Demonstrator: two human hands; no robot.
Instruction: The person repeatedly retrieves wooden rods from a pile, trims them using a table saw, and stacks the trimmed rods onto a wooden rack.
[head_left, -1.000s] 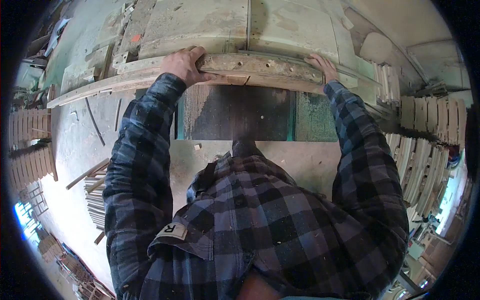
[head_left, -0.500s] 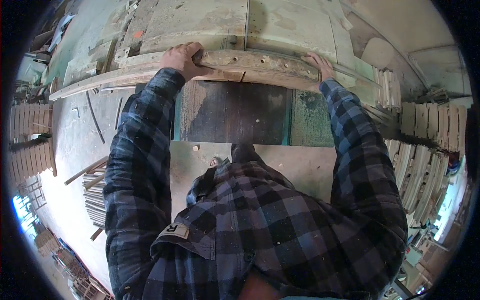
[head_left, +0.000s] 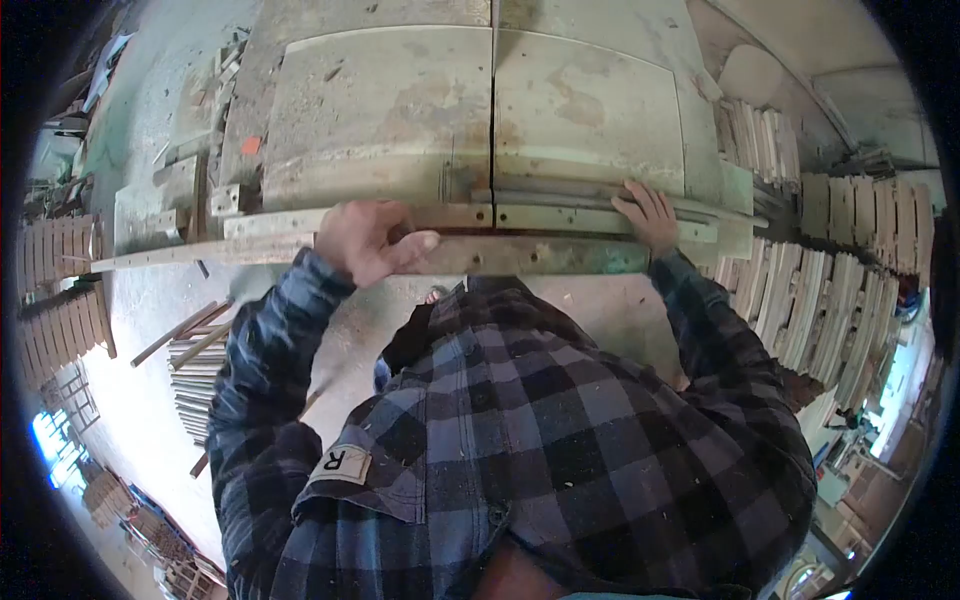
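A worn wooden beam (head_left: pixel 535 255) with holes along it lies crosswise just in front of my body, along the near edge of a wide board (head_left: pixel 590 110). My left hand (head_left: pixel 368 240) is closed over the beam's left part, its thumb lying along the near side. Near the right end, my right hand (head_left: pixel 648 218) hooks its slightly spread fingers over the beam; its thumb is hidden. Between the hands, a pale strip with holes (head_left: pixel 575 218) runs behind the beam. A narrow dark slot (head_left: pixel 493 130) splits the board from front to back.
A long thin wooden strip (head_left: pixel 210 252) sticks out to the left. Small wood blocks (head_left: pixel 232 199) and an orange chip (head_left: pixel 250 146) lie on the board's left side. Stacked slats (head_left: pixel 800 310) stand at right, with more (head_left: pixel 60 325) at left. Loose sticks (head_left: pixel 195 375) lie on the floor.
Both hands have come closer to my body, and the beam and board have come with them. The dark machine surface seen in front of me earlier is now covered.
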